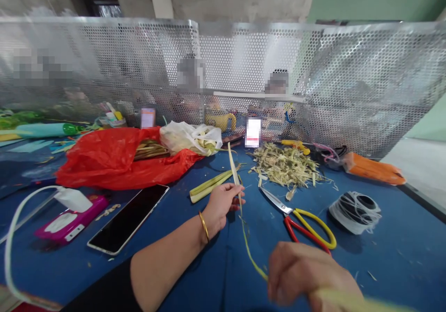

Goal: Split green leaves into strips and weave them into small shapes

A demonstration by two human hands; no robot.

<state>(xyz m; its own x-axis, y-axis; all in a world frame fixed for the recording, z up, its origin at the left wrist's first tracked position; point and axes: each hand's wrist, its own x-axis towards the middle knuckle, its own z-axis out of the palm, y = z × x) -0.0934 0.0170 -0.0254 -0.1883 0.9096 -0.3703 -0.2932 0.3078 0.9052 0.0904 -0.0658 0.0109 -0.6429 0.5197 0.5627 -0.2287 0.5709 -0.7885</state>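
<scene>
My left hand (227,199), with a gold bangle at the wrist, pinches a narrow pale plant-leaf strip (232,164) between thumb and fingers; its pointed end stands up and away from me. Below that grip a thin yellow-green length of the strip droops and runs to my right hand (303,268). The right one is near the camera, slightly blurred, its fingers curled closed around the strip. A pale, smeared length trails out of its lower right side. Just past my left hand lie wider green leaf strips (211,187) on the blue table (244,237).
Scissors (289,212) lie partly spread near a spool of white cord (358,213). Shredded plant scraps (286,164) are heaped behind. At left are a red plastic bag (101,158), a phone (128,219) and a purple power strip (73,219). A perforated metal screen (237,56) closes the back; people sit beyond.
</scene>
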